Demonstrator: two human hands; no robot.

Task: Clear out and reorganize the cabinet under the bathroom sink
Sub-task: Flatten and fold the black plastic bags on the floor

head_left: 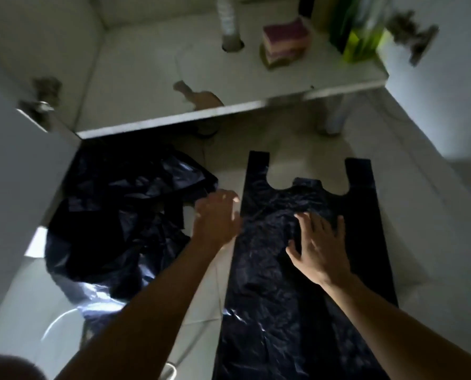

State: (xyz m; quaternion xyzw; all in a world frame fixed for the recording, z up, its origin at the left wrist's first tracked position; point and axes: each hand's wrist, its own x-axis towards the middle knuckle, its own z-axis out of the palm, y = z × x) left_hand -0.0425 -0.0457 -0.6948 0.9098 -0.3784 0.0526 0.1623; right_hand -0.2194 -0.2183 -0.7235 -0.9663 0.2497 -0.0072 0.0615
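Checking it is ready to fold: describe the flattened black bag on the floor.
The flattened black bag is thin, glossy, wrinkled plastic with two handle straps pointing toward the cabinet. It lies spread lengthwise on the pale floor, right of a crumpled heap of black plastic. The right hand rests on its middle, fingers spread; the blurred left hand hovers at its left edge, contact unclear.

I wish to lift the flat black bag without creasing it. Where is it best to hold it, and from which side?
Probably the left handle and right handle of the bag, at the end toward the cabinet. They are narrow free strips lying flat; pinch each from above. The rest is one wide sheet.
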